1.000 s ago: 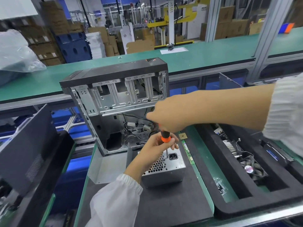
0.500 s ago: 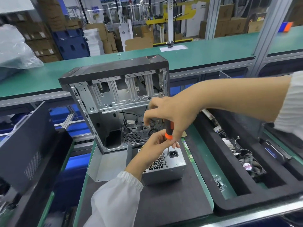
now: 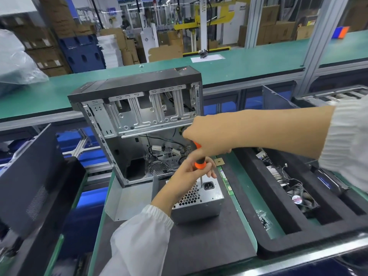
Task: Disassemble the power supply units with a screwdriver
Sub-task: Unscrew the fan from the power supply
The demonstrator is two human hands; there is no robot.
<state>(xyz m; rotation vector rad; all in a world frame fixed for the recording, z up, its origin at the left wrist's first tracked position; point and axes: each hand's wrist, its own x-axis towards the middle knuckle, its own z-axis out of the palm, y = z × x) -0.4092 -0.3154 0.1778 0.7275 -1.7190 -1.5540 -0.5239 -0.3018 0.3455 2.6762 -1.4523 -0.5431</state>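
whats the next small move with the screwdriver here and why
Probably keep turning it. The right hand grips the screwdriver upright, its tip on the PSU top beside the power socket, while the left hand steadies the shaft. No loosened screw is visible yet.

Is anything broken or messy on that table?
Nothing looks broken. The computer case stands open with its side off, and loose screws lie scattered on the green strip by the black foam tray. That fits taking things apart.
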